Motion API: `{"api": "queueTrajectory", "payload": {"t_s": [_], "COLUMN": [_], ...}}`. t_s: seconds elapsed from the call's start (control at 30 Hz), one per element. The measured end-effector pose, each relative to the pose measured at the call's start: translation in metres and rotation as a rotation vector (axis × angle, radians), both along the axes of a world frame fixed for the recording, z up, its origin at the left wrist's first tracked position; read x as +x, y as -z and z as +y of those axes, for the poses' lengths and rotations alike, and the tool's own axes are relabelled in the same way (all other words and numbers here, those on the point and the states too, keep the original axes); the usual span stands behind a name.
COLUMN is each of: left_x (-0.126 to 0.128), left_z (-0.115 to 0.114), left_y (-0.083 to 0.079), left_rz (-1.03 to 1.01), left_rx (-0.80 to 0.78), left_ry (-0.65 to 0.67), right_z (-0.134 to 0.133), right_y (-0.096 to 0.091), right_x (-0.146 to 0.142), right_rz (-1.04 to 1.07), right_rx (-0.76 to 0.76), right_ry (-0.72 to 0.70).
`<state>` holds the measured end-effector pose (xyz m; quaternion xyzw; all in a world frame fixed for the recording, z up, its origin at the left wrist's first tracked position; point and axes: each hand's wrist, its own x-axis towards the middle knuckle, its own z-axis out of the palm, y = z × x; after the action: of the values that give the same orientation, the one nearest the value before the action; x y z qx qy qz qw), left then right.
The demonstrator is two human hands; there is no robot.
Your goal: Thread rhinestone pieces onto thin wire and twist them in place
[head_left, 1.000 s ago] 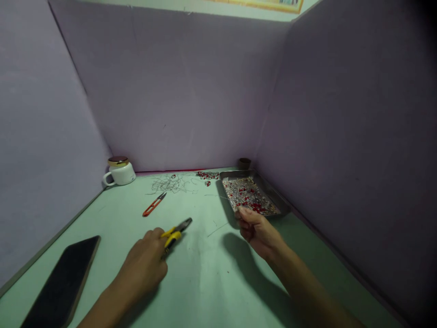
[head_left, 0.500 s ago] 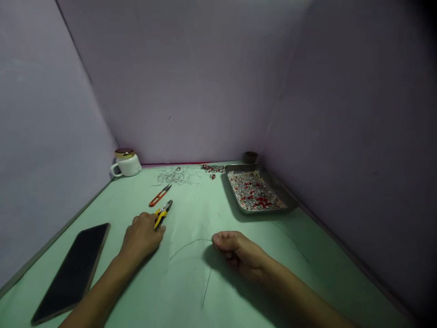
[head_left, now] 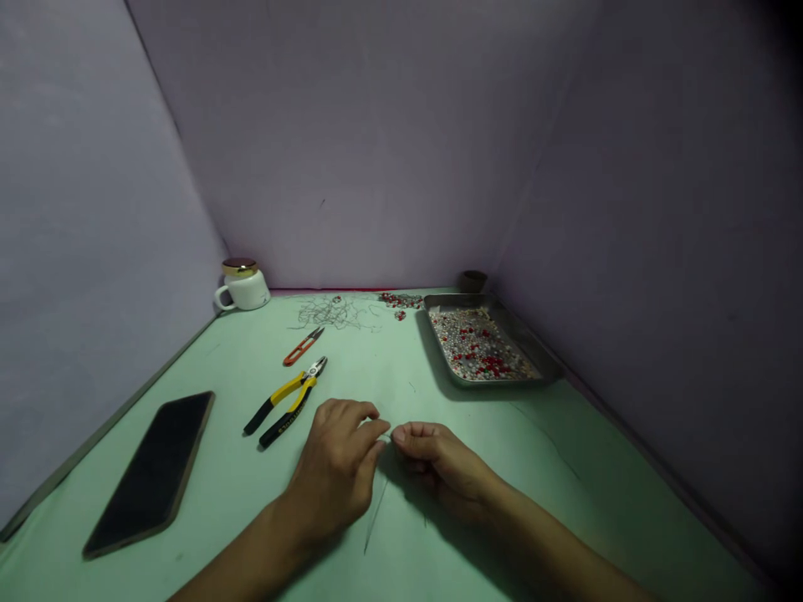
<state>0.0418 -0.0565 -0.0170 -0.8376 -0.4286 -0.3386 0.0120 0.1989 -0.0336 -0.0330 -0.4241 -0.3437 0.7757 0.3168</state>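
A thin wire [head_left: 375,517] is pinched between the thumb and forefinger of my right hand [head_left: 442,464], just above the green tabletop. One end slants down toward me. My left hand [head_left: 342,460] has its thumb and forefinger drawn together on the wire close to the right fingertips; the back of that hand hides the wire's other end. Left of it, pliers [head_left: 289,401] with yellow and black handles lie untouched, handles spread. Beyond them are orange-handled thread snips [head_left: 304,346].
A metal tray [head_left: 502,383] of red and pale beads sits at the right, a small dark cup [head_left: 473,281] behind it. Loose wires [head_left: 335,313] and beaded pieces [head_left: 401,301] lie at the back. A lidded white mug [head_left: 247,290] and a phone [head_left: 150,472] stand left.
My left hand has let go of the pliers, leaving them on the table, and moved right to the wire at my right fingertips. My right hand keeps its pinch.
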Motion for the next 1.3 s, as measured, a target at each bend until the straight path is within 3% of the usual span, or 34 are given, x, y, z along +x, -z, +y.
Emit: {"api": "queueTrajectory", "payload": {"t_s": [0.13, 0.33, 0.57, 0.67, 0.8, 0.9, 1.13, 1.3], "left_x": [0.006, 0.011, 0.007, -0.004, -0.017, -0.020, -0.020, -0.016], "left_z": [-0.008, -0.011, -0.002, 0.002, 0.008, 0.009, 0.009, 0.004], "left_y": [0.005, 0.001, -0.004, -0.006, -0.008, -0.008, -0.009, -0.010], "left_rz": [-0.078, -0.095, -0.098, -0.029, 0.177, 0.217, 0.196, 0.000], "left_rx": [-0.085, -0.513, -0.696, -0.547, -0.164, 0.052, 0.226, 0.331], "left_ry": [-0.103, -0.171, -0.201, -0.211, -0.189, -0.146, -0.027, -0.091], "right_z": [0.001, 0.004, 0.005, 0.005, 0.003, 0.000, -0.002, -0.002], "right_y": [0.001, 0.001, 0.002, 0.001, 0.003, 0.008, 0.016, 0.014], "right_x": [0.001, 0.002, 0.001, 0.002, 0.000, -0.002, -0.003, -0.003], "right_rz": [0.004, 0.015, 0.100, 0.083, 0.073, 0.095, 0.114, 0.052], "right_rx": [0.033, 0.056, 0.020, 0.025, 0.031, 0.072, 0.155, 0.257], "right_ry": [0.039, 0.121, 0.186, 0.153, 0.074, 0.057, -0.009, 0.127]}}
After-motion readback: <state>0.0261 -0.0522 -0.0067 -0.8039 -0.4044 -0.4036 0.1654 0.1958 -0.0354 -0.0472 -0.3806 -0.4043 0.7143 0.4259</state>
